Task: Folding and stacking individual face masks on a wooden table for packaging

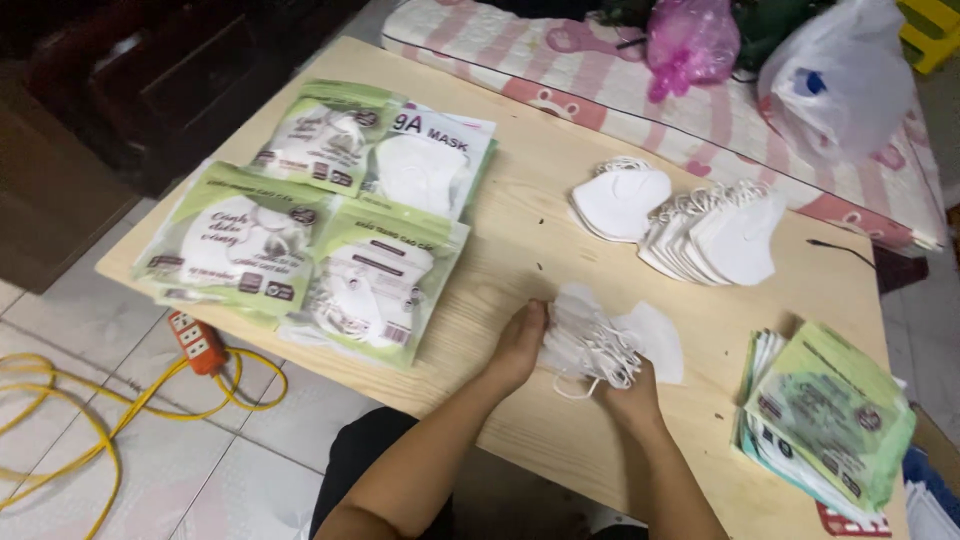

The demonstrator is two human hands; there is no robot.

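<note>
A small bundle of white masks (pixel 600 340) is held at the lower middle of the frame, resting on the table (pixel 520 220). The left hand (pixel 518 345) is pressed flat against the bundle's left side, fingers together; the right hand (pixel 632 398) is closed on its lower edge, among the ear loops.

The loops hang loose and tangled, so one could be snagged and a mask dragged out of line. The bundle is squeezed only from two sides, so the thin masks could fan apart or slide toward the near table edge.

Four filled green-and-white packets (pixel 300 230) are counted at the upper left. Two piles of loose masks (pixel 690 225) lie at the upper right. One stack of flat empty pouches (pixel 830 420) sits at the lower right, overhanging the edge.
</note>
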